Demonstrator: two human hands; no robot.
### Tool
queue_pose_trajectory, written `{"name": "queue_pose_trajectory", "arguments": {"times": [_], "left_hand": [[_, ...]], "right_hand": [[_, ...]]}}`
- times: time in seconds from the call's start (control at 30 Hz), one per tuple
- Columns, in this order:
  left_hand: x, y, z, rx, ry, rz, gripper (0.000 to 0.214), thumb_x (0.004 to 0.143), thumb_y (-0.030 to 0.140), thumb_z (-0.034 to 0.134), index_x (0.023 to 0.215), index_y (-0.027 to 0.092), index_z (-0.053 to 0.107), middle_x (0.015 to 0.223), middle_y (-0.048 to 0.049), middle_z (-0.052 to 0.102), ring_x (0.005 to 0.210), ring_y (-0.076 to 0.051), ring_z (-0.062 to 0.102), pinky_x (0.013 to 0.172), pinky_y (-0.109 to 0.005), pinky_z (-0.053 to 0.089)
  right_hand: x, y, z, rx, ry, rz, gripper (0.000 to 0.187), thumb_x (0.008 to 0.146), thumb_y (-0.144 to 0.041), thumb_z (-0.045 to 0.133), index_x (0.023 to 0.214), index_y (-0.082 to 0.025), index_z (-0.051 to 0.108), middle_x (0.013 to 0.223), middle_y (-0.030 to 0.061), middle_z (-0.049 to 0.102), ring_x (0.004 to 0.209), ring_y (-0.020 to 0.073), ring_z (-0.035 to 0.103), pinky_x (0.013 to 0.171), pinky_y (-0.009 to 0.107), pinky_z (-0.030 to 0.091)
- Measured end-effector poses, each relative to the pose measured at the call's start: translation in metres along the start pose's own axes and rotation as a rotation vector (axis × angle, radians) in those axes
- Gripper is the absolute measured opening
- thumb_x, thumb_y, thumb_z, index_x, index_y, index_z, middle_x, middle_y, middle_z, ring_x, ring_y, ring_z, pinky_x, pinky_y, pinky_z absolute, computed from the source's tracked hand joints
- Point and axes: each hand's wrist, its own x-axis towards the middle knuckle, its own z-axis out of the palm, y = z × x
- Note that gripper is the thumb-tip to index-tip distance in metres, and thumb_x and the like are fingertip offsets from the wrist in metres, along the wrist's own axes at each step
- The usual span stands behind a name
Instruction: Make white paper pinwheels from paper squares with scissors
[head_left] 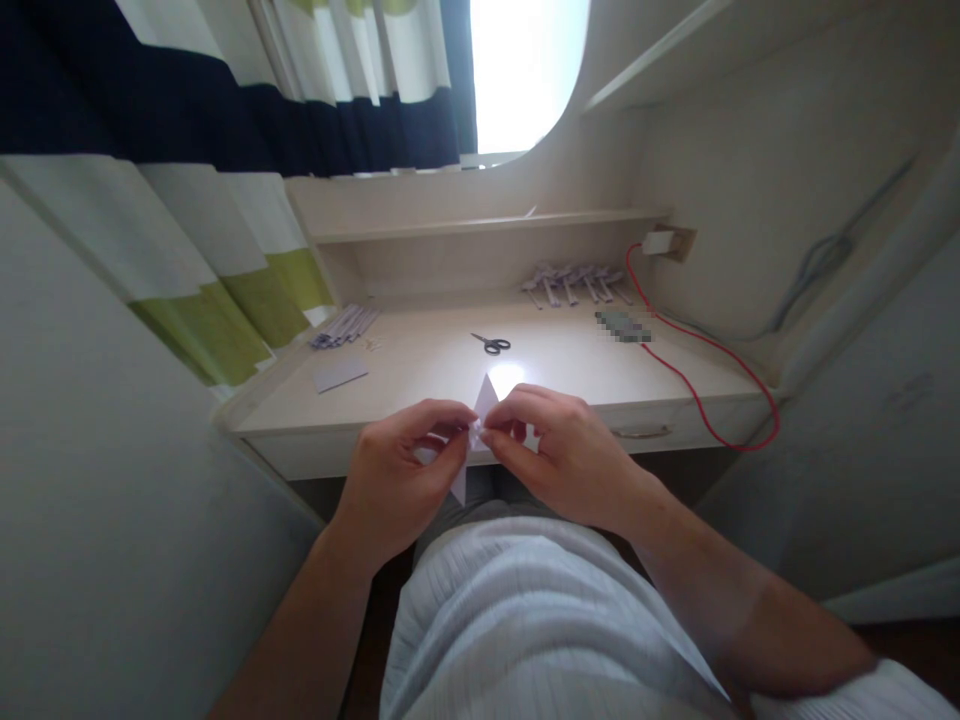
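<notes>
A pale paper pinwheel [486, 397] is held in front of the desk's front edge, its pointed blades sticking up and down between my hands. My left hand [415, 465] pinches it from the left with thumb and fingers. From the right, my right hand [551, 440] pinches near its middle, the fingertips almost meeting those of the left. The fingers hide much of the centre. Beyond them, dark-handled scissors [493, 345] lie on the desk. Several pinwheels on sticks [574, 283] lie together at the back right.
On the desk's [420, 370] left lie rolled paper sticks [346, 326], small pale bits [372, 344] and a stack of paper squares [341, 376]. A red cable [690, 385] runs from a charger [658, 242] to a blurred device [624, 326] and loops over the right front edge.
</notes>
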Motion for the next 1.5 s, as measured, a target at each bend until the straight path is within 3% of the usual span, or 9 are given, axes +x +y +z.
{"name": "queue_pose_trajectory", "arguments": {"times": [0.43, 1.5], "left_hand": [[0.0022, 0.0038, -0.0012, 0.001, 0.037, 0.015, 0.011, 0.085, 0.013, 0.072, 0.092, 0.02, 0.076, 0.087, 0.0004, 0.078, 0.074, -0.013, 0.074, 0.072, -0.022, 0.061], [0.0001, 0.0031, -0.001, 0.021, -0.047, 0.012, 0.016, 0.087, 0.013, 0.069, 0.098, 0.023, 0.077, 0.095, -0.0005, 0.081, 0.083, -0.016, 0.078, 0.081, -0.026, 0.063]], "right_hand": [[0.0001, -0.0004, -0.0007, 0.078, 0.034, 0.027, 0.009, 0.095, -0.019, 0.066, 0.087, -0.019, 0.072, 0.082, 0.0001, 0.068, 0.073, 0.0134, 0.06, 0.069, 0.027, 0.043], [-0.0009, 0.0004, -0.0041, -0.007, -0.091, 0.048, 0.011, 0.098, -0.02, 0.065, 0.09, -0.019, 0.072, 0.086, 0.0013, 0.071, 0.077, 0.0147, 0.062, 0.072, 0.028, 0.043]]}}
